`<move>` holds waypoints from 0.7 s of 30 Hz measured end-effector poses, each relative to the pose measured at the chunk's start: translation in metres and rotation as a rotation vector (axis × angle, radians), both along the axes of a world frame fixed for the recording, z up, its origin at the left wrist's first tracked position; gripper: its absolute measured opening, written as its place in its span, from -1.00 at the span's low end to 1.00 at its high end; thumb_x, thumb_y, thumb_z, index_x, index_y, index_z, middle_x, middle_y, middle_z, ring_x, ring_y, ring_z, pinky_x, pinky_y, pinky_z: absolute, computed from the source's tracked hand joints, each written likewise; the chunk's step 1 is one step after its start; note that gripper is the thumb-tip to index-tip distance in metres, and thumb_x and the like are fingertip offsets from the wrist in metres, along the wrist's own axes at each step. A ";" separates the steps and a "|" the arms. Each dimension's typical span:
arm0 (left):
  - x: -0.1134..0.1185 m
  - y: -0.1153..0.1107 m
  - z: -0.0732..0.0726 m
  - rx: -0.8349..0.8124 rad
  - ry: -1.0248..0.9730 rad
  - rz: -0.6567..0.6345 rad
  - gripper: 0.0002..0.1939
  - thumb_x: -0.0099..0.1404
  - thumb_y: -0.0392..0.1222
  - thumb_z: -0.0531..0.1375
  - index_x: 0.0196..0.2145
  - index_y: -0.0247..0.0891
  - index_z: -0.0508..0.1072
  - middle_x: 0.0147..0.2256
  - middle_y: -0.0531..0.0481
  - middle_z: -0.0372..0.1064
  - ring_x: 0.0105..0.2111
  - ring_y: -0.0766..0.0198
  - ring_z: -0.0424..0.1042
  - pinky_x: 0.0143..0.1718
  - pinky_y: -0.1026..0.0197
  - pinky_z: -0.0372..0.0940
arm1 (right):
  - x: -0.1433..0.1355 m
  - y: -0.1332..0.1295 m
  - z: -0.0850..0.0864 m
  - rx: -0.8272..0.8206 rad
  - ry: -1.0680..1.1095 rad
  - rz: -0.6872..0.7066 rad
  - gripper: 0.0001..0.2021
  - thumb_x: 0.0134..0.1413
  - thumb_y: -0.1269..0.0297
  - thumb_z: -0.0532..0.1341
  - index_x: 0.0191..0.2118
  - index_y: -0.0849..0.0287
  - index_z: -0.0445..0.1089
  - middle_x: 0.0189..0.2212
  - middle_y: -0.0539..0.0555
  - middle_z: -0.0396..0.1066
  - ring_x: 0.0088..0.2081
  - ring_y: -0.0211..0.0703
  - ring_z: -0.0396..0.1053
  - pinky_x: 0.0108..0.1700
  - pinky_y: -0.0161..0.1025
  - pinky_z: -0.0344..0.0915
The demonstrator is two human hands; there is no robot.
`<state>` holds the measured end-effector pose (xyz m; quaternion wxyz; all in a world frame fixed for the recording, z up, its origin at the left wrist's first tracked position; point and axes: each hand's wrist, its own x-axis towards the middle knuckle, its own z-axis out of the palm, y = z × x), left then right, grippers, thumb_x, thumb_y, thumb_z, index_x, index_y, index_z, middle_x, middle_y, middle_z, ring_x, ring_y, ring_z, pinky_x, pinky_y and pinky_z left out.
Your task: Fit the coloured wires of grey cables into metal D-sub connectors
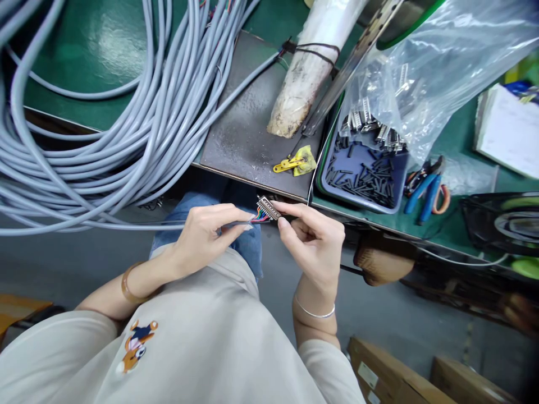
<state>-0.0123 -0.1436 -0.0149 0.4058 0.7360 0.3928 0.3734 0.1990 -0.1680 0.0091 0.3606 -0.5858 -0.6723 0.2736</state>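
Note:
My left hand [210,233] pinches the end of a grey cable [168,226], where thin coloured wires [261,214] come out. Those wires run into the back of a small metal multi-pin connector [268,207]. My right hand [314,233] holds the connector by its right end between thumb and index finger. Both hands are in front of the table edge, above my lap, with the fingertips a short gap apart. The cable passes left from my left hand to a large bundle of grey cables [168,129].
On a dark board [236,134] lie a yellow tool [288,164] and a plastic-wrapped roll [303,84]. A blue tray [357,199] holds black tubes and metal connectors. Blue-handled pliers [427,193], a plastic bag [455,73] and a paper pad [509,129] are on the right.

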 end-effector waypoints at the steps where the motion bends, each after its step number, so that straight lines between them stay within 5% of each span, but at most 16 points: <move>1: 0.000 -0.001 0.000 0.005 0.000 0.000 -0.90 0.38 -0.30 0.27 -0.20 -0.31 0.62 -0.41 0.01 0.56 -0.51 0.41 0.35 -0.45 0.37 0.24 | 0.000 0.000 0.001 -0.002 0.001 0.004 -0.75 0.24 0.35 0.23 -0.04 0.11 0.60 -0.46 -0.06 0.46 -0.63 -0.44 -0.04 -0.58 -0.33 -0.06; 10: -0.006 -0.004 -0.002 0.040 0.086 -0.027 -0.88 0.41 -0.30 0.24 -0.17 -0.28 0.60 -0.35 0.00 0.60 -0.44 0.36 0.48 -0.36 0.33 0.30 | 0.001 -0.003 0.002 0.043 -0.087 -0.001 -0.79 0.25 0.30 0.27 -0.06 0.09 0.61 -0.49 -0.05 0.50 -0.63 -0.40 0.08 -0.56 -0.34 0.06; 16: -0.023 -0.001 -0.006 0.024 0.287 -0.260 -0.89 0.39 -0.23 0.26 -0.19 -0.24 0.61 -0.26 -0.04 0.63 -0.28 0.23 0.58 -0.20 0.22 0.37 | 0.004 -0.002 0.001 0.467 0.077 -0.303 -0.81 0.28 0.28 0.25 -0.12 -0.03 0.64 -0.65 -0.10 0.37 -0.68 -0.32 0.23 -0.61 -0.30 0.08; 18: -0.029 0.009 0.004 0.127 0.245 -0.122 -0.86 0.42 -0.19 0.24 -0.17 -0.25 0.59 -0.22 -0.05 0.63 -0.23 0.21 0.58 -0.11 0.18 0.39 | 0.003 0.001 0.002 0.605 0.114 -0.329 -0.81 0.28 0.24 0.26 -0.11 -0.07 0.64 -0.65 -0.10 0.36 -0.70 -0.33 0.20 -0.64 -0.29 0.03; 21: -0.034 0.040 0.024 0.336 0.322 0.276 -0.81 0.46 -0.12 0.20 -0.13 -0.25 0.56 -0.11 -0.09 0.57 -0.04 0.09 0.51 0.11 -0.01 0.32 | 0.002 0.005 0.005 0.685 0.093 -0.274 -0.78 0.28 0.26 0.25 -0.07 -0.08 0.64 -0.63 -0.08 0.40 -0.69 -0.30 0.25 -0.66 -0.28 0.02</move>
